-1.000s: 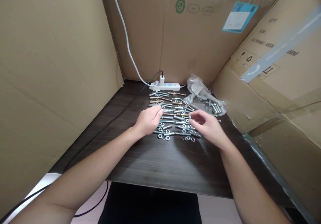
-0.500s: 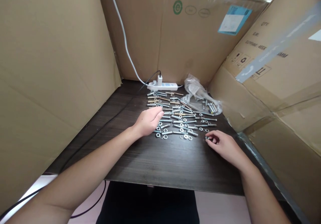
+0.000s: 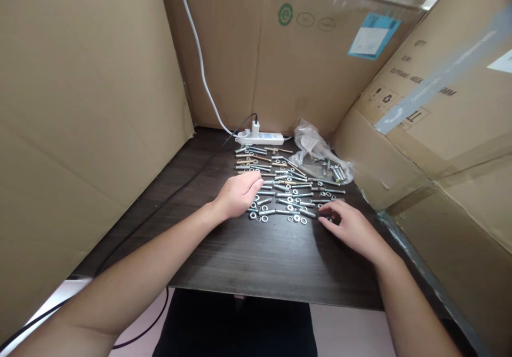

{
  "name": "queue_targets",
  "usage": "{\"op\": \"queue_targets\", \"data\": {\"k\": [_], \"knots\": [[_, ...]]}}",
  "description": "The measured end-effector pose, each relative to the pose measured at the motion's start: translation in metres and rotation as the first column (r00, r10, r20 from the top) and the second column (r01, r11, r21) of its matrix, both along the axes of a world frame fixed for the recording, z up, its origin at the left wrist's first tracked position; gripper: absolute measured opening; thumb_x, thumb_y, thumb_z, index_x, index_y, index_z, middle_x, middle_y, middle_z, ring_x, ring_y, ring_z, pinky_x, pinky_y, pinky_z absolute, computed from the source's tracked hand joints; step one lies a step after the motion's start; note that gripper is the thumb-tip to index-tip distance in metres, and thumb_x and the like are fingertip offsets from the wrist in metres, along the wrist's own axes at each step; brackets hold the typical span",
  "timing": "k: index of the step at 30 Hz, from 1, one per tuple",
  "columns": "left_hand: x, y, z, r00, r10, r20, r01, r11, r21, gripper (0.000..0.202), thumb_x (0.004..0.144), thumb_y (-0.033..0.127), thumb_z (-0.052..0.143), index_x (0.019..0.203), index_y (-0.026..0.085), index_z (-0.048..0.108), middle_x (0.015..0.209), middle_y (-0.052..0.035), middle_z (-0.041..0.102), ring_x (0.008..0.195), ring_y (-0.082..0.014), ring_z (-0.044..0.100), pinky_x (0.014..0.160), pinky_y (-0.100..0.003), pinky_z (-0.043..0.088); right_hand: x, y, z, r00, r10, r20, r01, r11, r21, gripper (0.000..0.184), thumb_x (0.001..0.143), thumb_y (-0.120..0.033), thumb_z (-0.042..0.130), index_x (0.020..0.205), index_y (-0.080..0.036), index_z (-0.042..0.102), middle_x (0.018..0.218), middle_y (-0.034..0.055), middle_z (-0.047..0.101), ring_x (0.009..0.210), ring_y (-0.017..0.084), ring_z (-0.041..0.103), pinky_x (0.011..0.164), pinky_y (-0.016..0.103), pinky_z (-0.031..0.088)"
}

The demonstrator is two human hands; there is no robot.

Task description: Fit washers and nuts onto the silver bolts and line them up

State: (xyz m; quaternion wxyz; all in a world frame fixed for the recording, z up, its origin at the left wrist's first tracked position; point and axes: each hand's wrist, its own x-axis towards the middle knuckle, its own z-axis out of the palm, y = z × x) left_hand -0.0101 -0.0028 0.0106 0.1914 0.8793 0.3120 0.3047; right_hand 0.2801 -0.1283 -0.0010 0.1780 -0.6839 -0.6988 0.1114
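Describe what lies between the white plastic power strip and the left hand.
In the head view, slim silver and golden metal bolts lie among small metal rings.

Makeshift workstation, its wider setting undeterminable: cardboard with printed shipping marks and tape walls three sides of a dark table, which bears a power strip, rows of bolts and nuts, and a plastic bag of metal parts.
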Motion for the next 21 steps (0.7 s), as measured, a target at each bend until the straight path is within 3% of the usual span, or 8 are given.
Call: {"op": "queue_targets", "data": {"k": [6,13,17,21], "knots": [[-0.001,-0.001,0.002,1.000,0.002,-0.007,-0.002,1.000,-0.011,0.032,0.095,0.030,0.030,0.066,0.019,0.034,0.064,0.0013,0.042,0.060,-0.0124,0.040,0.059,-0.025,0.030,-0.019,0.012,0.001,0.997,0.077,0.013,-0.078,0.997,0.018,0.016,0.081,-0.030,0.055,0.089,-0.023,0.066,0.086,0.0042,0.062,0.073,0.018,0.058,0.068,0.032,0.047],[-0.001,-0.001,0.002,1.000,0.004,-0.018,-0.004,1.000,-0.012,0.032,0.095,0.031,0.030,0.066,0.019,0.035,0.065,0.0010,0.043,0.061,-0.0126,0.041,0.059,-0.026,0.031,-0.018,0.013,0.000,0.997,0.080,0.022,-0.081,0.996,0.040,0.016,0.082,-0.027,0.052,0.089,-0.023,0.067,0.086,0.0042,0.063,0.073,0.019,0.059,0.068,0.033,0.046],[-0.001,-0.001,0.001,1.000,-0.006,-0.020,0.006,1.000,-0.013,0.031,0.095,0.030,0.031,0.067,0.018,0.038,0.066,0.0011,0.044,0.062,-0.0123,0.041,0.060,-0.026,0.032,-0.027,0.018,0.014,0.994,0.109,-0.020,-0.107,0.991,0.086,0.016,0.083,-0.028,0.053,0.091,-0.022,0.066,0.085,0.0040,0.063,0.071,0.018,0.058,0.066,0.032,0.046],[0.000,-0.002,0.001,0.998,-0.045,-0.044,0.044,0.999,-0.025,0.032,0.095,0.031,0.031,0.067,0.018,0.038,0.066,0.0014,0.045,0.062,-0.0122,0.042,0.061,-0.025,0.033,-0.055,0.035,0.034,0.972,0.211,-0.100,-0.192,0.965,0.178,0.016,0.084,-0.028,0.054,0.095,-0.021,0.063,0.085,0.0041,0.064,0.073,0.018,0.058,0.067,0.030,0.046]]}}
